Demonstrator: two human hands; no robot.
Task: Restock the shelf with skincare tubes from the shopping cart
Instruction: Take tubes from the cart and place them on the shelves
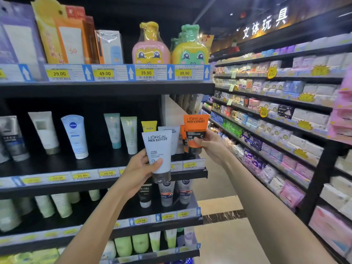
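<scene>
The left hand (140, 169) grips a white tube (159, 153), fingers curled round its lower half and thumb pressed on the front. The right hand (210, 144) pinches an orange tube (195, 130) near its cap end. Both tubes are held upright, caps down, just in front of the middle shelf (91, 164) at its right end.

Risks, as I judge them: the standing tubes are packed close at that end, so pushing the white tube in could knock over the white tube behind (171, 138) or the yellow tube (149, 126), and a domino fall along the row is possible. The orange tube is held only at its lower part, so it may tip or slip out. It is also near the shelf's open end and could drop to the floor.

The shelf carries a loose row of tubes with gaps toward the left. The shopping cart is not in view.
</scene>
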